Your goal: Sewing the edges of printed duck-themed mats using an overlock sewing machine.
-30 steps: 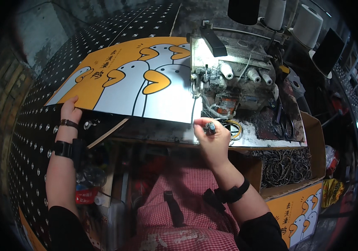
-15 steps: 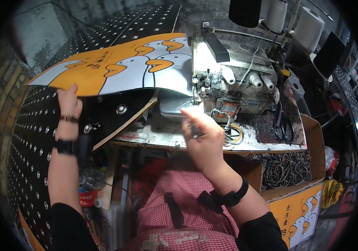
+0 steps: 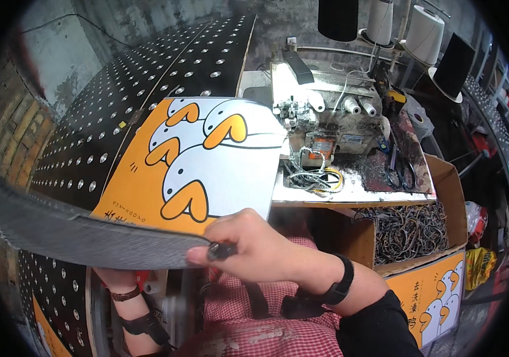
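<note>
A flexible orange mat (image 3: 147, 143) printed with white ducks slants from the overlock sewing machine (image 3: 349, 95) toward me. Its near end is lifted and bent over, so the grey underside (image 3: 117, 241) shows. My right hand (image 3: 248, 244) is closed on the mat's near right corner. A small dark object (image 3: 222, 251) is also tucked in those fingers; its kind is unclear. My left hand (image 3: 120, 278) is under the raised end, with only the wrist and part of the hand visible; the mat hides its fingers.
A black studded table (image 3: 88, 160) extends to the left. Looped cords (image 3: 320, 178) and dark-handled scissors (image 3: 406, 172) lie on the machine's worktop. Below right, a cardboard box (image 3: 450, 208) holds tangled trimmings (image 3: 412, 235), above another duck mat (image 3: 436, 297). Thread cones (image 3: 424, 35) stand behind.
The mat has swung toward me and left the needle area, its near end now bent up. My left hand came down beneath it. My right hand moved left and down and took hold of the corner.
</note>
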Motion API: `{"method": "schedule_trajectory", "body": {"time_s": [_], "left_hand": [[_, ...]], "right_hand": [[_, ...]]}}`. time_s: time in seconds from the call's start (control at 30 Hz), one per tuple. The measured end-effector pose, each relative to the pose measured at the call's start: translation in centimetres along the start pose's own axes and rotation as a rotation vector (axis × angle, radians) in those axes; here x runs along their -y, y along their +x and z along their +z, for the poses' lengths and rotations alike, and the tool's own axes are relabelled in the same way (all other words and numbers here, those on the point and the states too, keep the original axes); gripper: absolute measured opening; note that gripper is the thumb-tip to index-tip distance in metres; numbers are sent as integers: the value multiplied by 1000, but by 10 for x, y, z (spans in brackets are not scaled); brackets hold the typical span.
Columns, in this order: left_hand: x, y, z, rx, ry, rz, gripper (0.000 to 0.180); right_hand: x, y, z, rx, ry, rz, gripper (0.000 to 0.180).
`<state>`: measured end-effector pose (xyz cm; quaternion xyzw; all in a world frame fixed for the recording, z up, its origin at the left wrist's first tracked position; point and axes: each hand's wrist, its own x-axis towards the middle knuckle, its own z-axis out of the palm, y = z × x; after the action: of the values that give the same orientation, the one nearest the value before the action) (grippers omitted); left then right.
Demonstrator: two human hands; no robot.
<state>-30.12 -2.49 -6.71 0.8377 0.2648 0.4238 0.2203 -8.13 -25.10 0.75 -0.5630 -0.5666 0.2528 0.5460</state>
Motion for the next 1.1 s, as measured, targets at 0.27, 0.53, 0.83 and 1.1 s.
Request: {"method": "schedule_trajectory", "body": {"time_s": [0.27, 0.53, 0.83, 1.1], "left_hand": [[-51, 21, 32, -326, -1239, -834, 63], [-48, -32, -27, -193, -1353, -665, 57], [-63, -53, -30, -150, -1359, -629, 56], [-59, -44, 15, -94, -942, -579, 56]], "right_hand": [[-59, 17, -68, -925, 65, 375, 31], [-85, 14, -47, -684, -144, 453, 46], [-95, -9, -44, -776, -202, 339, 45], [-120, -23, -36, -878, -378, 141, 38]]}}
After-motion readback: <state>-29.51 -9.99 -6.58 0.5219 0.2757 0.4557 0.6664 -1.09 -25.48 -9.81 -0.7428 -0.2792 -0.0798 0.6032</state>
